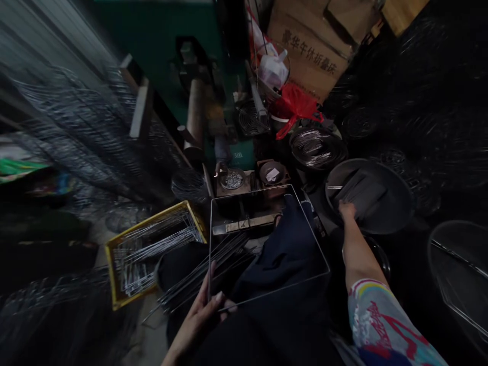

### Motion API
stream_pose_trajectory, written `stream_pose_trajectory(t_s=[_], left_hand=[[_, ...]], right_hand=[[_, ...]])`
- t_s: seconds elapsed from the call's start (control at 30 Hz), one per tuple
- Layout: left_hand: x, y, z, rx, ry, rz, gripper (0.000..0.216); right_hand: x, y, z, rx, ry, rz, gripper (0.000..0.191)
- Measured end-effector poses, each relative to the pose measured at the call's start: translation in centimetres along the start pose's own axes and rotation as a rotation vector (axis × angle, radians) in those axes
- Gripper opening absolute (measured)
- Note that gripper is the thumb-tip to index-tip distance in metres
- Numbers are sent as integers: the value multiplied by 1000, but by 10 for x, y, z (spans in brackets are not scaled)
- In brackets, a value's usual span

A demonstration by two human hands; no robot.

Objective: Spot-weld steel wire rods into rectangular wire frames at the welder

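My left hand (208,302) grips a thin metal wire frame (210,229), bent into a rough four-sided shape, at its near left corner. The frame is held up over my lap, above the dark trousers (267,264). Stretched out to the right, my right hand (347,209) is at the left part of a wide round pan (400,206). In that pan lies a pile of dark, thin pieces (364,195), with a short pale strip (334,187) near the rim. The fingers of my right hand are small and dim, so their grip is unclear.
A yellow crate (110,269) with bent wire rods stands at the left, beside loose rods (206,269) by my lap. Ahead are a green machine (240,152), a dish of small metal parts (233,179), a red plastic bag (299,104) and a cardboard box (308,46).
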State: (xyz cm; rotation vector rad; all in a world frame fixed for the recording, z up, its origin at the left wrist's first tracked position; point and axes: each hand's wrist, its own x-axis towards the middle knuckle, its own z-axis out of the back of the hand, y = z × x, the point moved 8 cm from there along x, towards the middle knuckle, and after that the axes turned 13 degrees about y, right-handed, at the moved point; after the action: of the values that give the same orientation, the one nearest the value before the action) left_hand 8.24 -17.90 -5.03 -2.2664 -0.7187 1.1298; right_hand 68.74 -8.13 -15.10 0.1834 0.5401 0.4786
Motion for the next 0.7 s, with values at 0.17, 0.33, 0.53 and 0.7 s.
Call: stream_pose_trajectory(t_s=[0.17, 0.33, 0.53, 0.7], left_hand=[[-3, -12, 0, 86, 41, -37, 102], [-6, -12, 3, 71, 78, -82, 103], [-1, -5, 13, -11, 128, -129, 106], [7, -2, 13, -28, 185, -144, 105]], right_hand=[[-11, -9, 11, 80, 12, -80, 29], [-41, -7, 42, 162, -32, -26, 35], [-173, 46, 49, 338, -44, 504, 54], [-333, 115, -24, 266, 319, 987, 52]])
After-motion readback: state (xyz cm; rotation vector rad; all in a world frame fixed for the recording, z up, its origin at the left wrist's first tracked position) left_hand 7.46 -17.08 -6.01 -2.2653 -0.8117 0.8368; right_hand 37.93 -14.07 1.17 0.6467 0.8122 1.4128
